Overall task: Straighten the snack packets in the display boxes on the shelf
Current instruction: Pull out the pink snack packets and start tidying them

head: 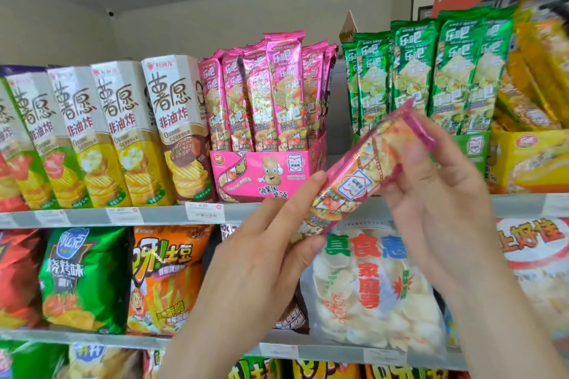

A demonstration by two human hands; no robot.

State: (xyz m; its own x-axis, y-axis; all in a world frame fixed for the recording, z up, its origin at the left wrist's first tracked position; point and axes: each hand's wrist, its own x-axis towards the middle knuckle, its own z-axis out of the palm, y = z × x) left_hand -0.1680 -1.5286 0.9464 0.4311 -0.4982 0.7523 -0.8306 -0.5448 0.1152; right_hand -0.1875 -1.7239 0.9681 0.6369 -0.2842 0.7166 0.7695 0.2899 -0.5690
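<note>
A long pink snack packet (360,175) is held slanted in front of the shelf, its top end up to the right. My left hand (264,252) grips its lower end between thumb and fingers. My right hand (437,194) holds the upper end, fingers curled round it. Behind it on the upper shelf stands a pink display box (261,175) with several upright pink packets (271,95). To its right, a green display box (471,148) holds several upright green packets (431,71).
Tall cream chip cartons (123,132) fill the upper shelf's left side. A yellow display box (529,160) sits at the far right. The shelf edge (123,215) carries price tags. Large snack bags (369,286) line the shelf below.
</note>
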